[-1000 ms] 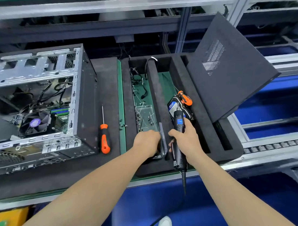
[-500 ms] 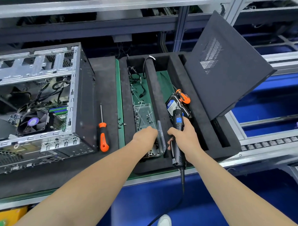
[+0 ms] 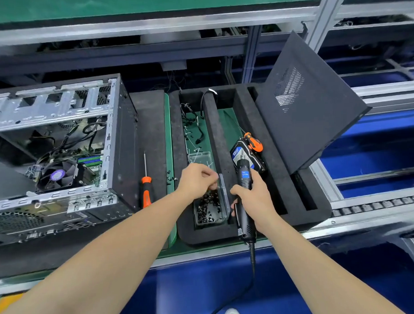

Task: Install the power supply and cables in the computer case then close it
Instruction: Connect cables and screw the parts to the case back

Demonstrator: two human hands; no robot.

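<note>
two hands — left (image 3: 197, 180) over screws (image 3: 209, 205), right (image 3: 254, 198) grips driver (image 3: 243, 170)

The computer case (image 3: 121, 145) runs off the left edge. The left hand (image 3: 197, 180) curls its fingertips out of sight above the clear screw box (image 3: 209, 215), so whether it pinches a screw cannot be told. The electric screwdriver (image 3: 243, 172) covers part of the hard drive (image 3: 236, 153).

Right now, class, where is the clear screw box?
The screw box sits mid head view, in the left slot of the foam tray, under the left hand.
</note>
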